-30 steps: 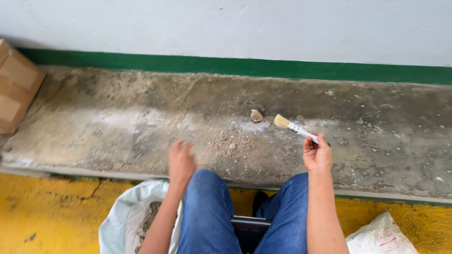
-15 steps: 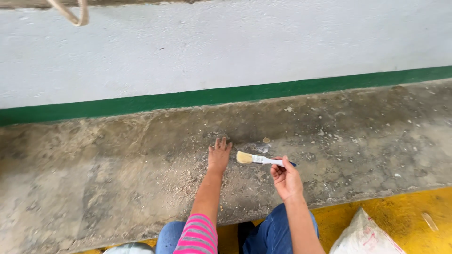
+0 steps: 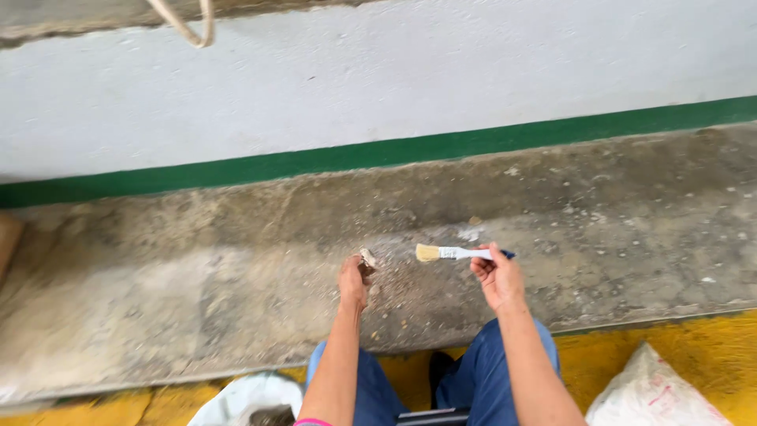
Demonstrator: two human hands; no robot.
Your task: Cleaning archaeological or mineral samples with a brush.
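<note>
My right hand (image 3: pixel 495 276) holds a small paintbrush (image 3: pixel 453 253) by its handle, with the pale bristles pointing left over a dusty concrete ledge (image 3: pixel 197 276). My left hand (image 3: pixel 353 278) is closed around a small stone chunk (image 3: pixel 367 258) just left of the bristles, lifted slightly off the ledge. Loose grit and dust (image 3: pixel 402 288) lie on the concrete between the two hands. My knees in blue trousers (image 3: pixel 473 386) are at the bottom of the view.
A white wall (image 3: pixel 378 87) with a green stripe (image 3: pixel 378 154) along its base runs behind the ledge. Yellow floor (image 3: pixel 710 347) lies below the ledge. White sacks sit at bottom left (image 3: pixel 236 398) and bottom right (image 3: pixel 654 390). A rope loop (image 3: pixel 189 24) hangs above.
My left hand has gone from lying flat on the ledge to gripping the stone chunk. The view has tilted up and shifted. The brush stays in my right hand.
</note>
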